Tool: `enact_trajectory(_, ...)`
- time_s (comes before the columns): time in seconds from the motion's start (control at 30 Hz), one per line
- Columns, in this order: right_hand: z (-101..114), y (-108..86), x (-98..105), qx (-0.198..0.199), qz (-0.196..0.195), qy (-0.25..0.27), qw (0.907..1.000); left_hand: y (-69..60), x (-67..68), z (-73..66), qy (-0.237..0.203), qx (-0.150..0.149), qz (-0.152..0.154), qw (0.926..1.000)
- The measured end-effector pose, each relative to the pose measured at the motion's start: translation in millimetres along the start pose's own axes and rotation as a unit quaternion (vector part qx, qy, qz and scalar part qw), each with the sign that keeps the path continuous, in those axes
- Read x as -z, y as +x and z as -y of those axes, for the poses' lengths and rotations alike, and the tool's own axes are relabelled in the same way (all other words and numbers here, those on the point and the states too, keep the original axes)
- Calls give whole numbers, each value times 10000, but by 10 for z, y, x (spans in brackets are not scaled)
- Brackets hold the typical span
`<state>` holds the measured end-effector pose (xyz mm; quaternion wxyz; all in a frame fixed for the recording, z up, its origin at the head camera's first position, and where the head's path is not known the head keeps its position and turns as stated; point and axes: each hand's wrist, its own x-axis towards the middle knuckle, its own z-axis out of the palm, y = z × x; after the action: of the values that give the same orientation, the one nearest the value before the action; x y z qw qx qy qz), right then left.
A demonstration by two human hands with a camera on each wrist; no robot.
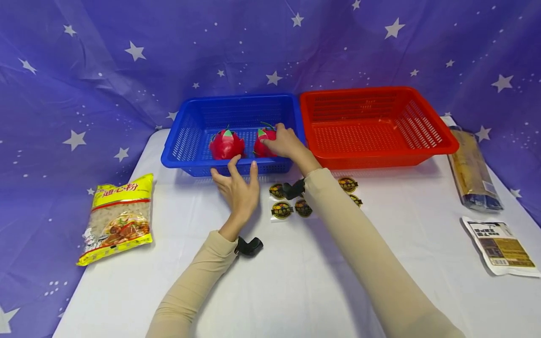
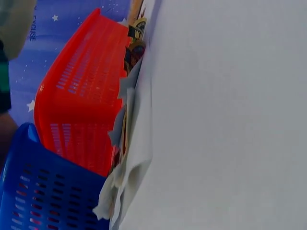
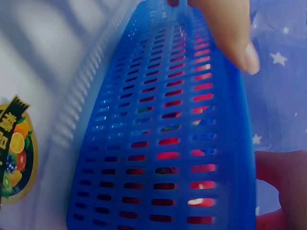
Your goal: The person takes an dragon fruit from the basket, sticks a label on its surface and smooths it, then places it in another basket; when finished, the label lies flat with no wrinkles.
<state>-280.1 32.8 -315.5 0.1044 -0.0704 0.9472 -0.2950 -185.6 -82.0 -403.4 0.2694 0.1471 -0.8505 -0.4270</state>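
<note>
In the blue basket, two red dragon fruits with green tips lie apart. My right hand reaches over the front rim and grips the right dragon fruit, partly covering it. The left dragon fruit sits near the front wall. Just in front of that wall is my left hand, fingers spread and empty, fingertips near the rim; whether they touch it I cannot tell. In the right wrist view, red shows through the slots of the blue basket.
Right of the blue basket stands a red basket. Round fruit-label stickers lie on the white tablecloth. A yellow pasta bag is at left. A brown package and a white-brown pouch are at right.
</note>
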Motion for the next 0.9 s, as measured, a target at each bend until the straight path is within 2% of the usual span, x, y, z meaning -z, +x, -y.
enact_trajectory(0.13,11,65,7,-304,167,189,9992,1,-1,-6,-18,61,39,10000)
enact_trajectory(0.33,10,135,12,-674,469,263,9963,0,0,-22,179,125,-70,9997)
enact_trajectory(0.5,2,173,-3,-810,572,277,9947,-11,1,-38,260,122,-68,9996)
enact_trajectory(0.67,-3,227,-29,-970,743,444,9915,-3,2,-25,225,-15,53,9997)
enact_trajectory(0.77,-10,271,-41,-1179,948,822,9851,4,-4,-16,133,-133,106,9998)
enact_trajectory(0.9,-27,313,-45,-1441,1209,1405,9721,9,-11,-10,63,-263,86,9996)
